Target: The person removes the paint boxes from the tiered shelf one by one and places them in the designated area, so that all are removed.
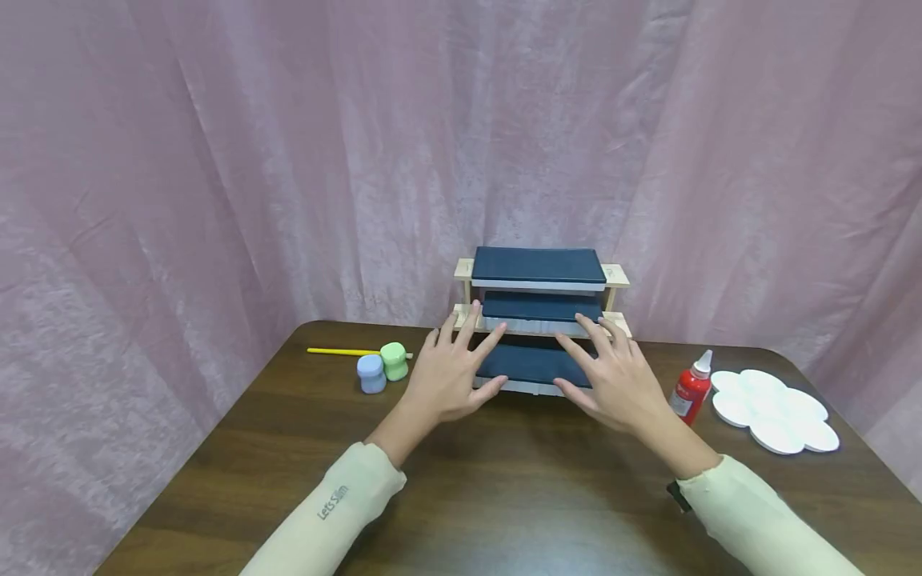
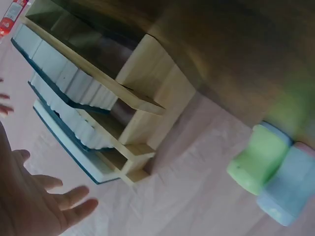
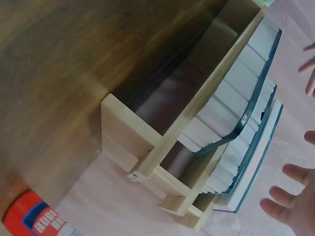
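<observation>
My left hand and right hand hover before a three-tier wooden rack, fingers spread and palms empty. Each tier carries a white ribbed tray with a dark blue top: an upper tray, a middle tray and a lower tray, partly covered by the hands in the head view. The left wrist view has the left hand near the rack's end, its fingers apart from the wood. In the right wrist view, the right hand's fingertips are beside the trays, touching nothing.
Left of the rack are a blue waisted pot, a green one and a thin yellow stick. To the right stand a red bottle with a white nozzle and a white scalloped palette. A pink curtain hangs behind the brown table.
</observation>
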The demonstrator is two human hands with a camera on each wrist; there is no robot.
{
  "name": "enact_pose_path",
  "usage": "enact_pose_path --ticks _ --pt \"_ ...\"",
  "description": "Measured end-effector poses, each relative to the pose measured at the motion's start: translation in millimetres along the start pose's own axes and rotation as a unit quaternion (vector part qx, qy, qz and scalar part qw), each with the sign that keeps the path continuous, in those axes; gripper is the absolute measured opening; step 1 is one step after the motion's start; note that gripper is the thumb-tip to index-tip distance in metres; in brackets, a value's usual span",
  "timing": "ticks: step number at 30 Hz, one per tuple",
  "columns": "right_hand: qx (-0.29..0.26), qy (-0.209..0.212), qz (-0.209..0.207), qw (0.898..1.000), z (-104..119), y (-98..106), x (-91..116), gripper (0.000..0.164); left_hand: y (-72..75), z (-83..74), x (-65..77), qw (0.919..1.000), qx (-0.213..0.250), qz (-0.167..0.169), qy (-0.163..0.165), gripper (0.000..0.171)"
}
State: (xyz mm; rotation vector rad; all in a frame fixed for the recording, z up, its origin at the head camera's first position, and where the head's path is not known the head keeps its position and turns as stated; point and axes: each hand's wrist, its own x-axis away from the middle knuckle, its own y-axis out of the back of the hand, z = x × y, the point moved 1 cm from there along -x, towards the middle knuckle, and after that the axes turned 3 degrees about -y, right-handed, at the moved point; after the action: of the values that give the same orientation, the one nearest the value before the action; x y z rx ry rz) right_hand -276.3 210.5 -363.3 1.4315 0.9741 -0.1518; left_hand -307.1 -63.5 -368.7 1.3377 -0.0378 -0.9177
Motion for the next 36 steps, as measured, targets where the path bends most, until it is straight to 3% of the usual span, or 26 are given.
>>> enact_pose_path --ticks 7,12,20,28,36 --pt "-0.078 -0.046 0.048 0.995 -4.8 -2.1 4.4 0.064 -1.3 16.4 11.4 0.9947 0.096 0.031 0.018 0.07" --pt "-0.125 -0.071 0.071 0.987 -11.5 -4.7 7.9 0.049 -6.9 28.7 18.5 0.9885 0.141 0.053 0.015 0.065" --pt "-0.228 -0.133 0.13 0.956 -23.4 -6.5 9.7 0.047 -19.5 41.4 23.3 0.9786 0.182 0.094 0.019 0.061" --pt "-0.303 -0.139 0.16 0.929 -32.0 -14.4 8.6 0.049 -29.3 47.2 20.7 0.966 0.219 0.135 0.03 0.064" --pt "-0.319 -0.133 0.178 0.921 -41.3 -22.4 9.5 0.049 -39.4 51.4 17.9 0.9523 0.245 0.173 0.057 0.062"
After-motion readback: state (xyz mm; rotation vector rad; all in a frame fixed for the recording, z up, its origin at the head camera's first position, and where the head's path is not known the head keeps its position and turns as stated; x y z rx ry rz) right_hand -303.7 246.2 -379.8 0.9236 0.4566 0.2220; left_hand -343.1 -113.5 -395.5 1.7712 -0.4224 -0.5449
